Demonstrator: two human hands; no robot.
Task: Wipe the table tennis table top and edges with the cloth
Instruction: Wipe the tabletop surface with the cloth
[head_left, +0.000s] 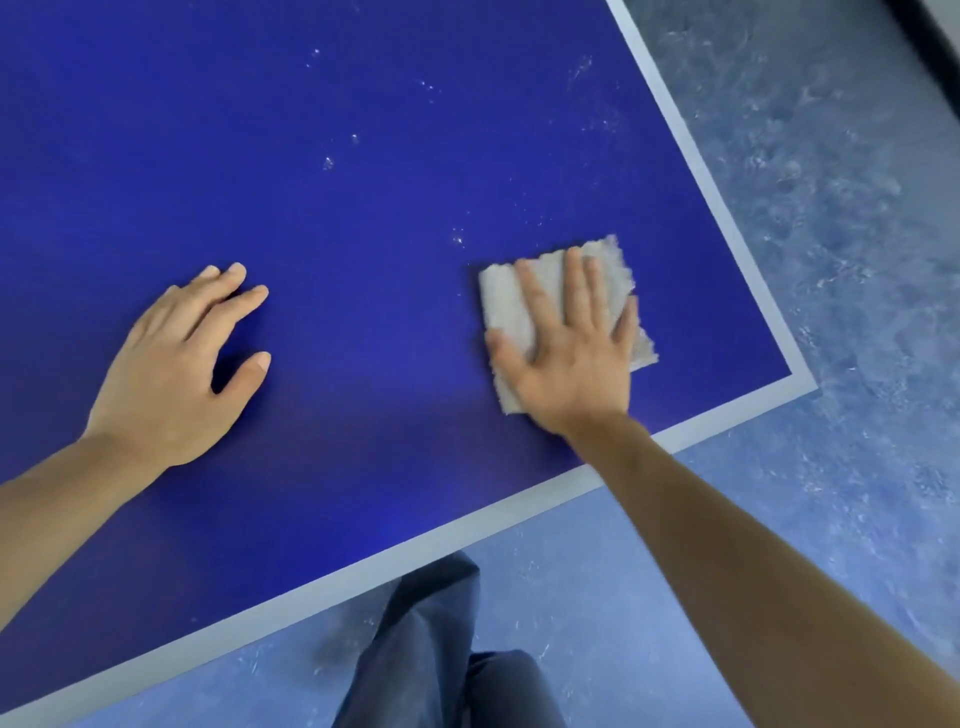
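Observation:
The blue table tennis table (363, 208) fills most of the view, with a white border line along its near and right edges that meet at a corner on the right. A folded grey cloth (501, 306) lies flat on the top near that corner. My right hand (566, 353) presses on the cloth with straight, spread fingers. My left hand (182, 364) rests on the bare table top to the left, fingers relaxed, holding nothing. Small white specks (328, 163) and smears dot the surface beyond the cloth.
A mottled blue floor (831, 260) lies past the table's near and right edges. My legs in dark trousers (431, 649) stand close to the near edge. A dark strip (935, 41) crosses the top right corner.

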